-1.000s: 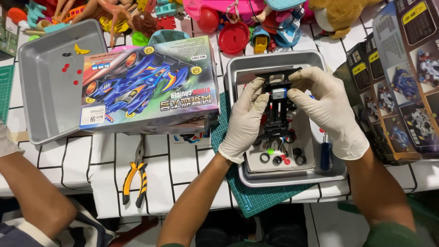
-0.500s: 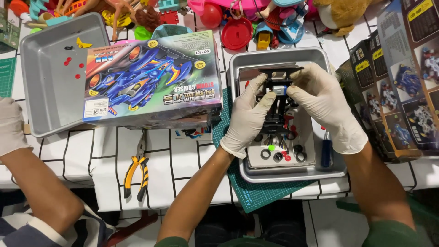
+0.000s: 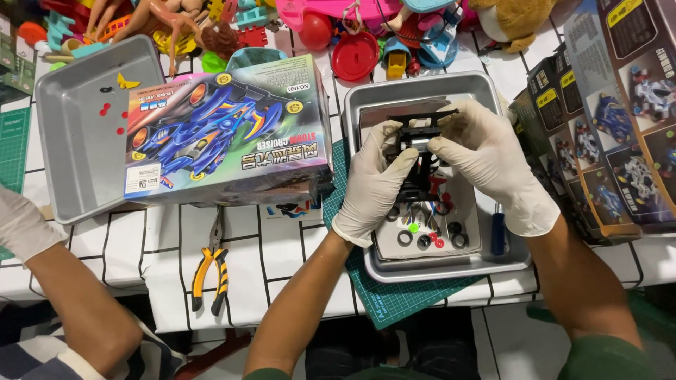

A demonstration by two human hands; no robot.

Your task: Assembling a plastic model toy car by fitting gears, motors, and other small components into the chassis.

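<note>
Both my hands wear white gloves and grip a black toy car chassis [image 3: 420, 151] above a grey metal tray [image 3: 451, 264]. My left hand [image 3: 373, 184] pinches its left side, thumb pressed on top. My right hand [image 3: 491, 160] holds the right side, fingers curled over the frame. Under the chassis, in the tray, lie small black tyres [image 3: 405, 238], a green part [image 3: 413, 227] and red bits [image 3: 439, 243]. A blue-handled screwdriver [image 3: 498, 233] lies at the tray's right edge.
A colourful model car box [image 3: 227, 134] leans on a second grey tray [image 3: 77, 151] at the left. Yellow-handled pliers [image 3: 210, 271] lie on the tiled tabletop. Another person's gloved hand and forearm [image 3: 67, 281] are at the lower left. Toys crowd the back; kit boxes [image 3: 620, 119] stand at the right.
My hands have kept hold of the chassis, shifting only slightly on it. The other person's gloved hand has come further into view at the left.
</note>
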